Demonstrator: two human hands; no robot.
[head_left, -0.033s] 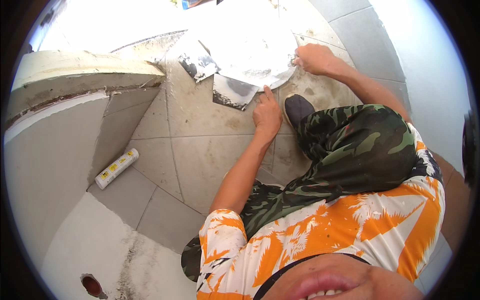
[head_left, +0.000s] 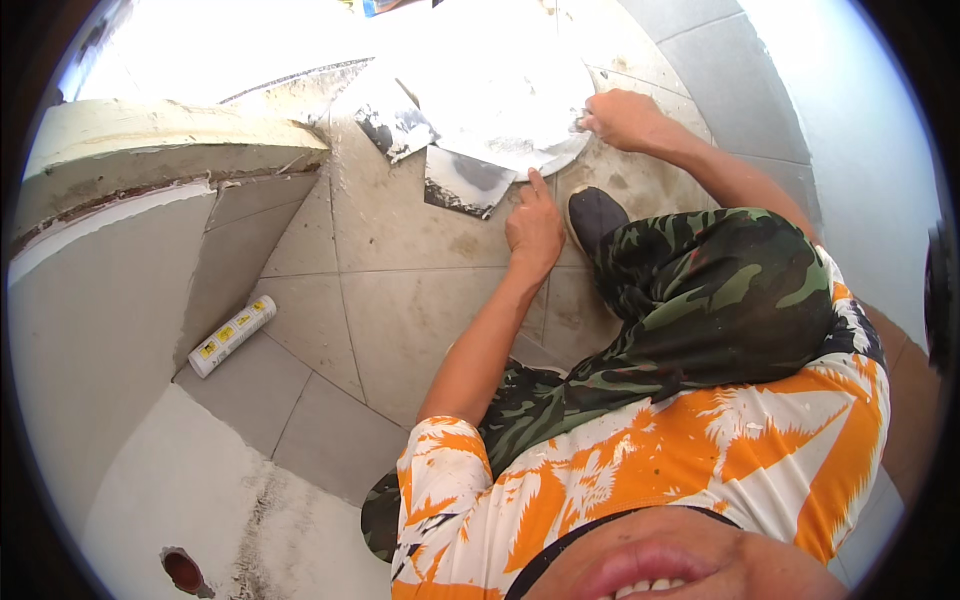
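A white round-edged object (head_left: 505, 118) is seen at twelve o'clock on the tiled floor (head_left: 400, 240). Its rim is met at five o'clock by the left hand (head_left: 536, 226), index finger extended; at three, by the right hand (head_left: 622, 120), fingers curled. Whether either grips cannot be told.

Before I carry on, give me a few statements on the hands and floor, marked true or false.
1. The left hand has a fingertip at the near edge of the white round piece. True.
2. The right hand is on the white tube. False: it is at the right edge of the white round piece.
3. A flat piece with black patches lies left of the left hand. True.
4. The white tube stands upright. False: it lies on its side on the floor.
5. The dark shoe is right of the left hand. True.
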